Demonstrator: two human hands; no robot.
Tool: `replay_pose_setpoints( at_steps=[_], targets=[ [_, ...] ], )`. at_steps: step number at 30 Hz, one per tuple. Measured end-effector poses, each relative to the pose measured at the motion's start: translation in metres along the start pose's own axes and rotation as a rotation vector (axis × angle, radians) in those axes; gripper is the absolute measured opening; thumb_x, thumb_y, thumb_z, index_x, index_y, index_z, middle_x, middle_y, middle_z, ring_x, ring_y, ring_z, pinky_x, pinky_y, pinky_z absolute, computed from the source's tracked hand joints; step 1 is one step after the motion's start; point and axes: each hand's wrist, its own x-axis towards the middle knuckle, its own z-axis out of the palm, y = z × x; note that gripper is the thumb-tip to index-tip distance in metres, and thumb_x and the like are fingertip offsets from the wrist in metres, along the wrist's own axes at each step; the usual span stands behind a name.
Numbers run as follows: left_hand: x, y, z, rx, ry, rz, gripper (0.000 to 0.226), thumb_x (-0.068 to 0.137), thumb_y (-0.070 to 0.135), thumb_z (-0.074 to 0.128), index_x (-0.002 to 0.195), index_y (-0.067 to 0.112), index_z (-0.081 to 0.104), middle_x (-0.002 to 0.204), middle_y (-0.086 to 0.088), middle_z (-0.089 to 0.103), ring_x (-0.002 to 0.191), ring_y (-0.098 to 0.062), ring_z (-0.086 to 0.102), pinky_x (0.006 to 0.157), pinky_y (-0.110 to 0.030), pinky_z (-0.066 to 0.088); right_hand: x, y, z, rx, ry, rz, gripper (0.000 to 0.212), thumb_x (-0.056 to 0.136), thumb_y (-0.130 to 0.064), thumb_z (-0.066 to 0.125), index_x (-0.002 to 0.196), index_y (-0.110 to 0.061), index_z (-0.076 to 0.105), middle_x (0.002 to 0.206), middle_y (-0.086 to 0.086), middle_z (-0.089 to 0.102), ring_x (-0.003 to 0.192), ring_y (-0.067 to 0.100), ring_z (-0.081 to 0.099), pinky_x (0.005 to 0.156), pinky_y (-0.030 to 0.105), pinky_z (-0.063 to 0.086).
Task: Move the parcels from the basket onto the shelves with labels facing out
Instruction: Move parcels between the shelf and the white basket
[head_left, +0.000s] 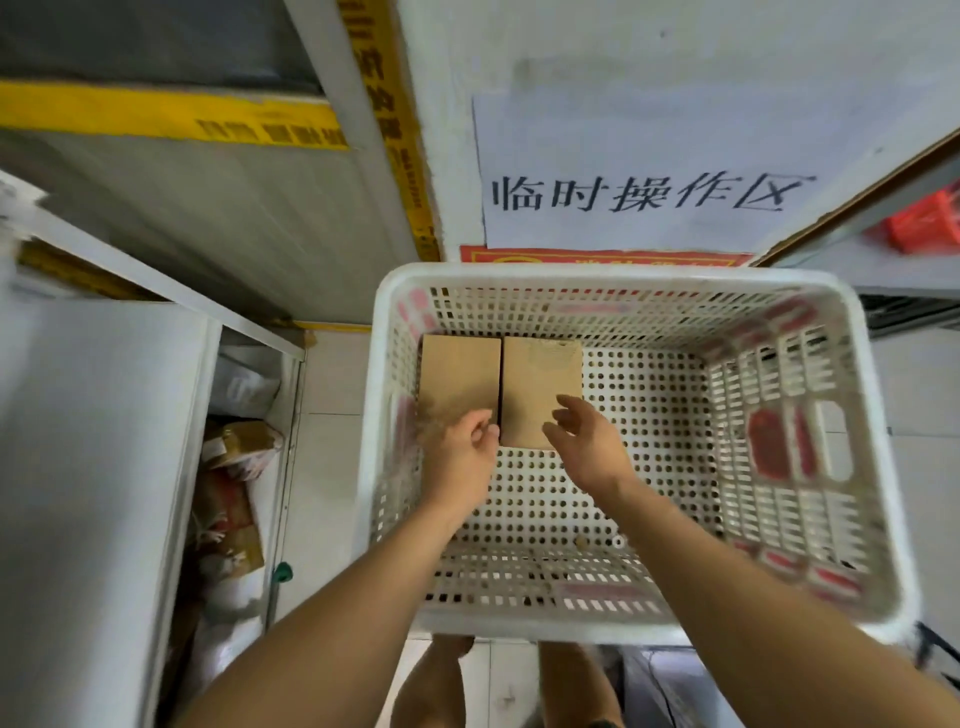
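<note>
Both hands reach down into a white perforated basket. Two brown cardboard parcels lie side by side on its floor in the far left corner, touching each other. The left hand hovers over the near end of the left parcel, fingers loosely curled, holding nothing — whether it touches the cardboard cannot be told. The right hand is spread, fingers relaxed, over the near right corner of the right parcel. Left of the left hand stands a white shelf unit, parcels piled on its lower level — a wall sign hangs beyond the hands.
</note>
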Motion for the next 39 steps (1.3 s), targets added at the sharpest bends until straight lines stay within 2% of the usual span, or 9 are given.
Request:
replay_pose_setpoints(
  at_steps=[2, 4, 8, 14, 19, 24, 32, 36, 39],
  targets=[
    [-0.023, 0.015, -0.029, 0.044, 0.006, 0.038, 0.04, 0.108, 0.038, 0.054, 0.145, 0.023, 0.06, 0.138, 0.001, 0.067, 0.117, -0.018, 0.068, 0.099, -0.033, 0.057, -0.028, -0.031, -0.007, -0.074, -0.003, -0.083, 0.048, 0.104, -0.032, 0.063, 0.15, -0.021, 0.054, 0.139, 0.002, 0.066, 0.122, 0.016, 0.064, 0.083, 0.017, 0.049],
    [-0.043, 0.027, -0.062, 0.143, 0.062, 0.135, 0.038, 0.107, 0.04, 0.054, 0.139, 0.022, 0.065, 0.13, 0.0, 0.072, 0.115, -0.017, 0.068, 0.1, -0.042, 0.057, -0.058, -0.066, -0.014, -0.147, 0.0, -0.17, 0.044, 0.105, -0.032, 0.062, 0.147, -0.02, 0.058, 0.134, 0.001, 0.069, 0.121, 0.016, 0.065, 0.093, 0.022, 0.049],
    [-0.084, 0.046, -0.133, 0.311, 0.211, 0.28, 0.026, 0.105, 0.03, 0.058, 0.122, 0.017, 0.072, 0.114, -0.003, 0.076, 0.103, -0.024, 0.069, 0.085, -0.042, 0.058, -0.117, -0.132, -0.026, -0.303, 0.008, -0.341, 0.039, 0.104, -0.03, 0.062, 0.142, -0.017, 0.063, 0.133, 0.002, 0.071, 0.12, 0.018, 0.066, 0.102, 0.03, 0.051],
    [-0.163, 0.055, -0.252, 0.435, 0.474, 0.315, 0.026, 0.101, 0.032, 0.064, 0.118, 0.015, 0.074, 0.108, -0.009, 0.077, 0.101, -0.03, 0.07, 0.081, -0.041, 0.057, -0.197, -0.226, -0.027, -0.547, 0.004, -0.628, 0.036, 0.102, -0.031, 0.064, 0.136, -0.02, 0.066, 0.134, 0.002, 0.07, 0.121, 0.024, 0.067, 0.101, 0.034, 0.05],
    [-0.237, 0.047, -0.317, 0.493, 0.657, 0.179, 0.033, 0.104, 0.038, 0.055, 0.128, 0.022, 0.071, 0.122, -0.002, 0.074, 0.111, -0.025, 0.065, 0.092, -0.037, 0.055, -0.244, -0.303, -0.006, -0.68, -0.073, -0.923, 0.04, 0.104, -0.032, 0.06, 0.142, -0.021, 0.063, 0.144, 0.0, 0.064, 0.13, 0.023, 0.061, 0.106, 0.031, 0.046],
    [-0.329, 0.034, -0.355, 0.379, 0.886, -0.003, 0.04, 0.106, 0.042, 0.051, 0.14, 0.024, 0.064, 0.14, -0.001, 0.066, 0.126, -0.023, 0.06, 0.108, -0.037, 0.049, -0.3, -0.367, 0.039, -0.699, -0.21, -1.158, 0.034, 0.101, -0.03, 0.066, 0.134, -0.02, 0.068, 0.131, 0.004, 0.071, 0.12, 0.026, 0.066, 0.103, 0.038, 0.051],
    [-0.483, -0.003, -0.384, 0.327, 1.271, -0.219, 0.04, 0.104, 0.038, 0.061, 0.138, 0.019, 0.067, 0.139, -0.002, 0.068, 0.126, -0.026, 0.061, 0.101, -0.036, 0.052, -0.426, -0.428, 0.119, -0.676, -0.51, -1.519, 0.04, 0.103, -0.034, 0.064, 0.143, -0.027, 0.06, 0.138, -0.008, 0.064, 0.122, 0.016, 0.061, 0.1, 0.03, 0.049],
    [-0.544, -0.028, -0.392, 0.303, 1.426, -0.336, 0.04, 0.102, 0.036, 0.064, 0.136, 0.015, 0.068, 0.135, -0.005, 0.07, 0.122, -0.029, 0.062, 0.099, -0.037, 0.052, -0.49, -0.443, 0.162, -0.664, -0.642, -1.634, 0.044, 0.102, -0.03, 0.068, 0.145, -0.021, 0.06, 0.14, -0.002, 0.065, 0.127, 0.02, 0.061, 0.105, 0.033, 0.05],
    [-0.572, -0.044, -0.403, 0.275, 1.542, -0.398, 0.043, 0.102, 0.036, 0.062, 0.14, 0.015, 0.063, 0.138, -0.005, 0.067, 0.123, -0.028, 0.06, 0.098, -0.038, 0.051, -0.525, -0.455, 0.197, -0.619, -0.646, -1.688, 0.046, 0.1, -0.03, 0.069, 0.143, -0.016, 0.061, 0.141, 0.004, 0.064, 0.13, 0.023, 0.059, 0.106, 0.032, 0.047]
  ],
)
